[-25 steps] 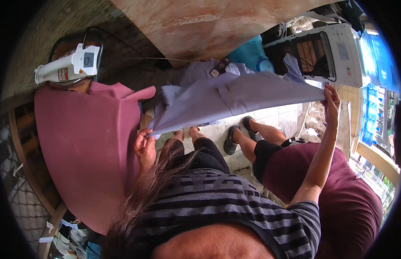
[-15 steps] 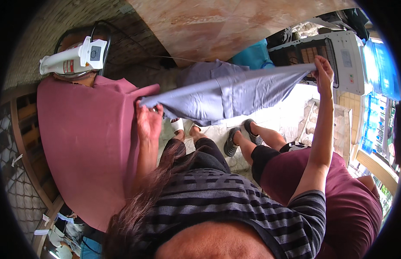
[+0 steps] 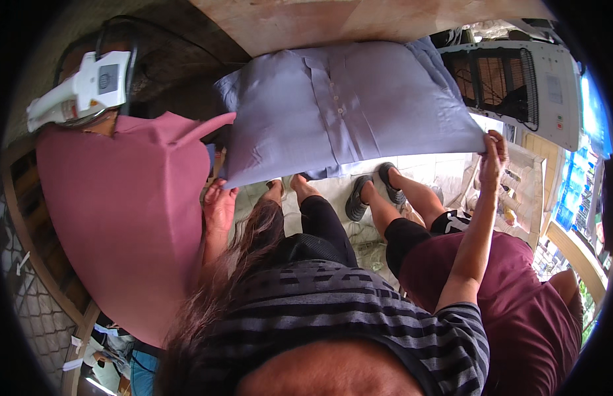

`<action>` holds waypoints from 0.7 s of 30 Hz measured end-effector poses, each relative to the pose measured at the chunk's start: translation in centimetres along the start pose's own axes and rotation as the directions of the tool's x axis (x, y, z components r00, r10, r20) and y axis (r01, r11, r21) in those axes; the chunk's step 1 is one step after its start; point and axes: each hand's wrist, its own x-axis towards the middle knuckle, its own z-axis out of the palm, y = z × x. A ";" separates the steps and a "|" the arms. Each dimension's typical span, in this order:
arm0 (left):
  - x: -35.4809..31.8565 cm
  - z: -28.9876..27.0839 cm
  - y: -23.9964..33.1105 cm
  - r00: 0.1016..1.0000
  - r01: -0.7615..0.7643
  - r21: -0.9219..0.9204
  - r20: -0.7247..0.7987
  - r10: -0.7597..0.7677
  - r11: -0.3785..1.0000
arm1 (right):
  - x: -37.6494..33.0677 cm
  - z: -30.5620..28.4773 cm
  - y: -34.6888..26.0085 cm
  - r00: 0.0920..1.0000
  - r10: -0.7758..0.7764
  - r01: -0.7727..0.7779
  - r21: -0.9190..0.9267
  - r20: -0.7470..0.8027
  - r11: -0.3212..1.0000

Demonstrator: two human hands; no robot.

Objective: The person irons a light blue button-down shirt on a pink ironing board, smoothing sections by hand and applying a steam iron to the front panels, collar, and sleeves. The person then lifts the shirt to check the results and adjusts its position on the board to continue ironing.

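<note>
A lavender-grey button-up shirt [image 3: 346,112] is stretched out flat in front of me, its button placket facing up. My left hand [image 3: 220,201] grips its lower left edge beside the pink-covered ironing board [image 3: 121,218]. My right hand [image 3: 492,153] pinches the shirt's lower right corner, arm extended. A white steam iron [image 3: 82,89] rests at the far end of the board.
Another person in a maroon top [image 3: 517,310] and black shoes [image 3: 371,188] stands close at my right. A white box-shaped appliance with a dark grille [image 3: 524,79] sits at the upper right. A brown panel [image 3: 333,20] runs across the top. My bare feet [image 3: 290,188] are on the pale floor.
The shirt has been lifted and spread out wider and flatter. My left hand dropped lower at the board's edge; my right hand moved down and right with its corner.
</note>
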 end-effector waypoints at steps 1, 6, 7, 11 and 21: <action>-0.1 -2.3 -2.3 0.990 0.064 0.163 -0.132 -0.042 0.985 | -0.5 0.2 3.1 0.997 0.079 -0.078 -0.041 0.007 0.996; 2.8 -7.2 -9.1 0.938 0.344 0.614 -0.268 -0.222 0.711 | -2.3 1.3 16.0 0.940 0.339 -0.296 -0.395 0.043 0.870; 3.3 -6.9 -9.8 0.948 0.313 0.509 -0.219 -0.231 0.802 | -2.2 0.9 17.5 0.945 0.323 -0.263 -0.470 0.051 0.842; 2.4 -6.0 -8.6 0.940 0.331 0.536 -0.261 -0.221 0.777 | -2.7 0.9 17.6 0.959 0.282 -0.243 -0.394 0.043 0.887; 0.6 -6.6 -9.3 0.925 0.378 0.571 -0.269 -0.269 0.729 | -7.3 -2.7 21.7 0.956 0.293 -0.264 -0.436 -0.001 0.861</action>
